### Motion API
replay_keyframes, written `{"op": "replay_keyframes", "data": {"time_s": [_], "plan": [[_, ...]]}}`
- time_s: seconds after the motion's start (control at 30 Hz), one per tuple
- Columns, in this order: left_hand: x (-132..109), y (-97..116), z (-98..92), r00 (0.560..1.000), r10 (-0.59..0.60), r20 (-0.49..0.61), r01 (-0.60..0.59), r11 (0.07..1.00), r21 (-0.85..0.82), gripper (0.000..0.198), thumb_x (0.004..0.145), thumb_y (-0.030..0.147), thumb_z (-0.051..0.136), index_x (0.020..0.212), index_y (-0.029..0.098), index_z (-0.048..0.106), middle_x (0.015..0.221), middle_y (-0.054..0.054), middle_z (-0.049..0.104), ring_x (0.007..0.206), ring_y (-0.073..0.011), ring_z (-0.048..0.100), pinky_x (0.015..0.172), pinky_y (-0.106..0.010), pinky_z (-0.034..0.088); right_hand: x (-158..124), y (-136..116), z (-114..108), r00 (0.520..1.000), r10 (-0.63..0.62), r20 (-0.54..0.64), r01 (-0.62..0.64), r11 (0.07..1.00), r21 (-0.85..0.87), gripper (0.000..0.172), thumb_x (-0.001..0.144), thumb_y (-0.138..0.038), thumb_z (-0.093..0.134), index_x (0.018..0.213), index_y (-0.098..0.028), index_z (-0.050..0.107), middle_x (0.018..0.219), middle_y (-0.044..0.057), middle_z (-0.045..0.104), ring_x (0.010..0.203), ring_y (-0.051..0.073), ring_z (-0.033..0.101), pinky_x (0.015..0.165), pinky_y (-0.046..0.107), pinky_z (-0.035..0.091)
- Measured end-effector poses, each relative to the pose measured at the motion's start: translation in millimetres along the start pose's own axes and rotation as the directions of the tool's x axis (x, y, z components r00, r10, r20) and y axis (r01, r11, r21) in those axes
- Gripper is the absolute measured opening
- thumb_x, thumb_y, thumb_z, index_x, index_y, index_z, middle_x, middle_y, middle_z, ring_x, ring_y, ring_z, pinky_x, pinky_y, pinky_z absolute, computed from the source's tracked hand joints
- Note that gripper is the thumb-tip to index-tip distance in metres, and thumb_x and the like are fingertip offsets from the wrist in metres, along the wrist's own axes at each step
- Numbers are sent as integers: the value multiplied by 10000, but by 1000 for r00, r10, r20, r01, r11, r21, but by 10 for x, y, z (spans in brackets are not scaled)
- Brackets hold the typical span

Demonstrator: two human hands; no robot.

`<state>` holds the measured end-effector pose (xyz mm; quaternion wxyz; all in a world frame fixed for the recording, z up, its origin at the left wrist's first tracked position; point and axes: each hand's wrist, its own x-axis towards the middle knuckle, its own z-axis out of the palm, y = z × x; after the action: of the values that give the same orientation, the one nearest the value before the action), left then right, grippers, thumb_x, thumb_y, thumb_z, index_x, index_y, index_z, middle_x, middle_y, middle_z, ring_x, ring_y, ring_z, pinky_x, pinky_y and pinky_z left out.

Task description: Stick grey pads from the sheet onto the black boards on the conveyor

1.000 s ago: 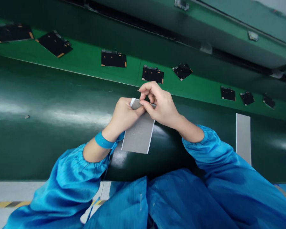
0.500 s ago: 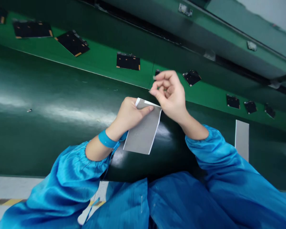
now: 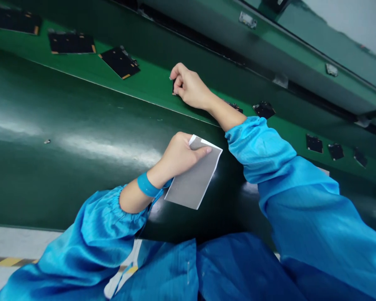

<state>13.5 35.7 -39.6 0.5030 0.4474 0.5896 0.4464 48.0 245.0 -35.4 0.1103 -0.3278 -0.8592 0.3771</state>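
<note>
My left hand (image 3: pixel 183 154) grips a grey sheet with white edges (image 3: pixel 192 179), the thumb flat on its upper part, above the dark green table near my body. Over the bright green strip, my right hand (image 3: pixel 186 85) has its fingers curled together at a black board, of which only a dark edge shows beside the fingertips. The hand hides the rest of that board. To its left on the strip lies a black board with orange corners (image 3: pixel 120 62). Another black board is partly covered by my right forearm.
More black boards lie along the green strip (image 3: pixel 150 88), at the left (image 3: pixel 71 43) and at the right (image 3: pixel 263 109). A tiny piece (image 3: pixel 47 141) rests on the table at the left. Small clear pieces sit on the ledge beyond. A pale sheet edge shows behind my right sleeve.
My right hand has moved from beside the sheet up and left to the board on the strip. My left hand still holds the sheet. The boards appear further right in the view.
</note>
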Motion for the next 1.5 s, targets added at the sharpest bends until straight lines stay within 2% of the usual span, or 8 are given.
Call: {"op": "replay_keyframes", "data": {"time_s": [0.2, 0.4, 0.57, 0.9, 1.2, 1.33, 1.43, 1.5], "plan": [[-24, 28, 34, 999, 23, 24, -24, 1000, 18, 346, 770, 407, 759, 587, 170, 586, 616, 7, 563, 627, -133, 481, 578, -256, 351, -87, -78, -46, 990, 139, -5, -139, 985, -101, 236, 923, -321, 736, 1091, -313, 571, 972, 4, 801, 1028, 270, 702, 726, 332, 434], [-20, 5, 32, 999, 23, 22, -24, 1000, 20, 331, 760, 424, 765, 615, 169, 612, 635, 1, 597, 642, -143, 505, 584, -260, 365, -123, 18, -140, 993, 95, 66, -84, 985, -150, 338, 897, -252, 717, 1190, -322, 564, 1035, 3, 785, 1049, 265, 684, 824, 362, 461], [-19, 4, 28, 999, 34, 27, -34, 999, 5, 347, 757, 418, 769, 596, 172, 585, 623, 7, 590, 629, -135, 494, 590, -258, 378, -145, 106, -210, 994, -7, 113, 30, 980, -198, 219, 930, -259, 687, 1106, -307, 566, 1042, 21, 797, 1048, 273, 698, 866, 373, 492], [-16, -10, 38, 999, 33, 35, -33, 999, -2, 320, 776, 404, 787, 622, 167, 637, 632, 9, 596, 618, -130, 488, 591, -258, 387, -268, 223, -202, 994, -88, 58, 101, 953, -286, 213, 975, -285, 685, 1108, -287, 519, 953, 38, 728, 996, 272, 695, 902, 396, 536], [-47, 33, 49, 998, 49, 40, -49, 999, 5, 325, 789, 375, 774, 601, 174, 600, 618, 15, 566, 620, -133, 482, 592, -263, 370, -289, 437, -455, 992, -57, -109, 23, 957, -291, 567, 731, -295, 913, 1139, -287, 519, 1134, 112, 658, 1128, 380, 661, 843, 470, 568], [-88, 45, 108, 992, 84, 96, -84, 996, 3, 354, 812, 363, 753, 575, 181, 563, 604, 22, 537, 612, -126, 461, 580, -262, 336, -9, 225, -510, 991, -23, -135, -10, 972, -234, 473, 729, -287, 908, 1044, -296, 556, 1055, 80, 682, 1023, 322, 657, 813, 438, 560], [-116, 20, 140, 982, 93, 163, -102, 994, 49, 376, 834, 348, 757, 565, 185, 551, 585, 20, 540, 607, -133, 489, 568, -265, 320, 327, -140, -223, 998, 7, -65, -10, 999, -45, 221, 901, -304, 776, 853, -279, 561, 816, 34, 634, 804, 233, 616, 672, 371, 525], [-130, 4, 143, 972, 91, 219, -106, 993, 58, 311, 854, 324, 757, 608, 184, 629, 619, 8, 617, 640, -152, 565, 584, -265, 356, 564, -376, 33, 998, 55, -22, -54, 997, 58, 283, 961, -304, 710, 749, -258, 528, 711, 23, 564, 665, 192, 545, 567, 339, 472]]}}
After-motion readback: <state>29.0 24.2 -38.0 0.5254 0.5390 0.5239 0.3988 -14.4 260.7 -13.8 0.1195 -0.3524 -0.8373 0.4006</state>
